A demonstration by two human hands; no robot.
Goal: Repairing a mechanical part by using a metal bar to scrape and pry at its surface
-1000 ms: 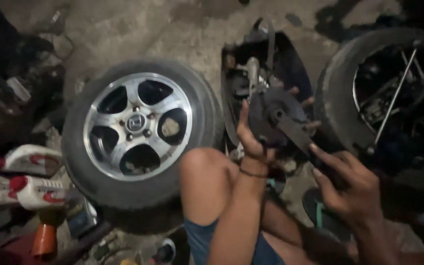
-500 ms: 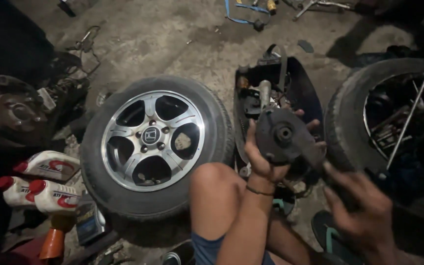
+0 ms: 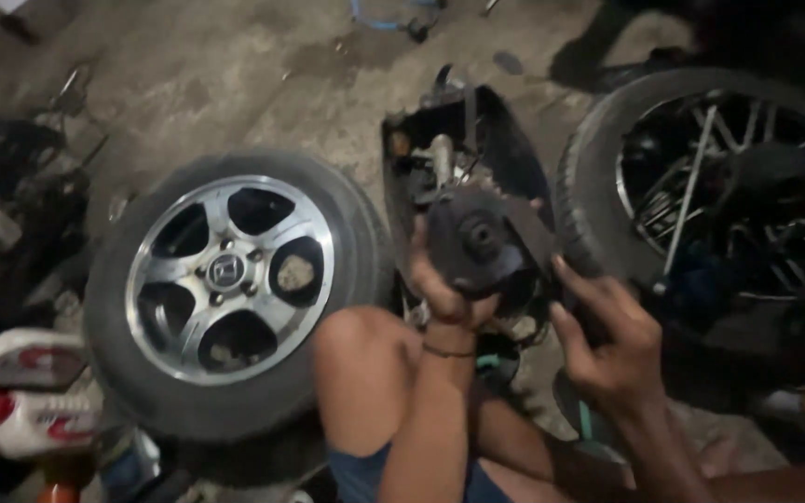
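Observation:
My left hand [image 3: 444,284] grips a dark round metal part [image 3: 477,244] with a raised hub in its middle, held up over my bare knee [image 3: 361,359]. My right hand [image 3: 607,331] is at the right edge of that part, fingers curled on a dark flat piece that sticks out from it. Just behind the part stands a black open box [image 3: 496,140] with metal pieces inside.
A car wheel with a silver alloy rim [image 3: 230,279] lies flat on the concrete at the left. A motorcycle wheel with spokes [image 3: 729,196] stands at the right. Red and white plastic panels [image 3: 20,391] lie at the lower left, tools and clutter along the left edge.
My left hand has turned the round part so its hub faces up. My right hand has risen from lower right to touch the part's right edge. The view has shifted slightly.

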